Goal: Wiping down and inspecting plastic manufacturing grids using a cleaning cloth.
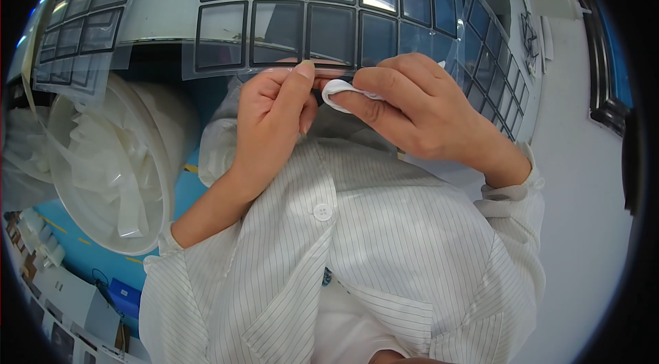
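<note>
- Left hand (274,124): raised in front of the chest, its thumb pressed against the lower edge of a transparent film sheet (288,14); the grip is closed, pinching that edge between thumb and fingers.
- Right hand (419,110): just beside the left hand, fingers curled; the grip is closed on a small white wipe (341,91), folded over and pinched between thumb and forefinger, which touches the lower edge of the film sheet.
- Transparent film sheet: held up near the camera, across the upper middle of the view; it carries rows of dark-framed rectangular panels in a grid, and ceiling lights reflect on its surface.
- Second film sheet (86,14): same grid pattern, upper left, overlapping the rim of the bin below it.
- Third film sheet (498,69): same pattern, to the right, behind the right hand, seen at a slant.
- White round bin (161,179): lower left, on a blue floor (103,261); it is filled with crumpled white strips and film offcuts.
- Striped white coat (357,261): worn by the person, with a button at centre front; both sleeves end at the wrists.
- White tabletop (583,213): extends along the right side of the view.
</note>
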The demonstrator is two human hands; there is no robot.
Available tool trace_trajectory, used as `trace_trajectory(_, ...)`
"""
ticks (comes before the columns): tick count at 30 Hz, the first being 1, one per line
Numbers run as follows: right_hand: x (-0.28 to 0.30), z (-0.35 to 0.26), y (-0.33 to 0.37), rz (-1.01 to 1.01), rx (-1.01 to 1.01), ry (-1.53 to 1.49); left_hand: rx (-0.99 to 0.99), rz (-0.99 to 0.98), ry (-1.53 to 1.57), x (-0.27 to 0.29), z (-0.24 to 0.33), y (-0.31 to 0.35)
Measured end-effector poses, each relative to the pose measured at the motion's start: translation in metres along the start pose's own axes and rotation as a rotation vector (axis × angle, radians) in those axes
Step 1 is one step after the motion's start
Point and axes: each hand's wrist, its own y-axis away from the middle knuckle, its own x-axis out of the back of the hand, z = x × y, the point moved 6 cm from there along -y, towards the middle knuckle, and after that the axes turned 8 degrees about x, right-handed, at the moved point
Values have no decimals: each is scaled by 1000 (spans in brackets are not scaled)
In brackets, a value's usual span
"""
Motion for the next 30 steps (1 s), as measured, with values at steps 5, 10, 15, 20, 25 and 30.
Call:
trace_trajectory(5,1,2,-3,-17,2,20,46,19,-12,3,-2,1)
trace_trajectory(10,-4,7,-5,-50,-4,105,0,-62,-38,0,3,1)
trace_trajectory(15,-9,7,-12,-48,-22,125,3,-31,-35,1,2,2)
trace_trajectory(20,-2,6,-16,-74,-4,-17,41,-34,-35,5,-3,2)
trace_trajectory(25,4,8,-17,-91,-94,-194,44,-15,35,3,-2,0)
trace_trajectory(30,-15,-13,-20,-73,177,-62,-1,-41,32,5,-6,-2)
